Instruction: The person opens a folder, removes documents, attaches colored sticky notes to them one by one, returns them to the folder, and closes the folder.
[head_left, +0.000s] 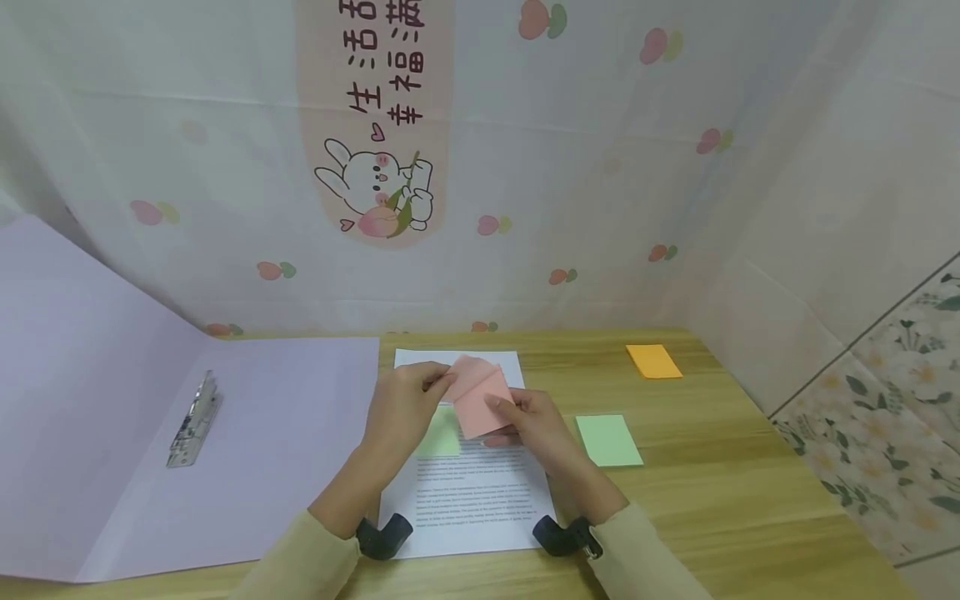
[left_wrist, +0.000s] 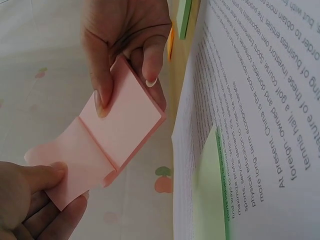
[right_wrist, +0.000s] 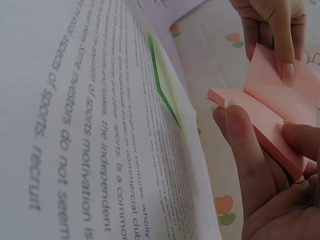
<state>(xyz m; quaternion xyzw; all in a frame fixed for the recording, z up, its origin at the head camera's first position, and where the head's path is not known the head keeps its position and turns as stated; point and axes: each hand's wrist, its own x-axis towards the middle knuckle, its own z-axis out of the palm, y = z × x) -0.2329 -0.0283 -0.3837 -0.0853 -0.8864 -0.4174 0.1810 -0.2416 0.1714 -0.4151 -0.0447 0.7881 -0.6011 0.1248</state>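
Above a printed sheet of paper [head_left: 480, 508], my right hand [head_left: 536, 421] grips a pink sticky note pad [head_left: 480, 408], thumb on its face and fingers along its edge. My left hand [head_left: 408, 400] pinches the top pink sticky note [left_wrist: 75, 160] between thumb and fingers. In the left wrist view that note is folded back from the pad and still joins it along one edge. A light green sticky note [head_left: 441, 435] lies on the sheet below the left hand, partly covered by that hand.
A green sticky note pad [head_left: 609, 440] sits right of the sheet, and an orange pad [head_left: 654, 362] lies farther back. On the left, a clear ruler-like plastic piece [head_left: 195, 419] rests on a lavender board [head_left: 300, 450]. A patterned curtain [head_left: 525, 183] hangs behind the table.
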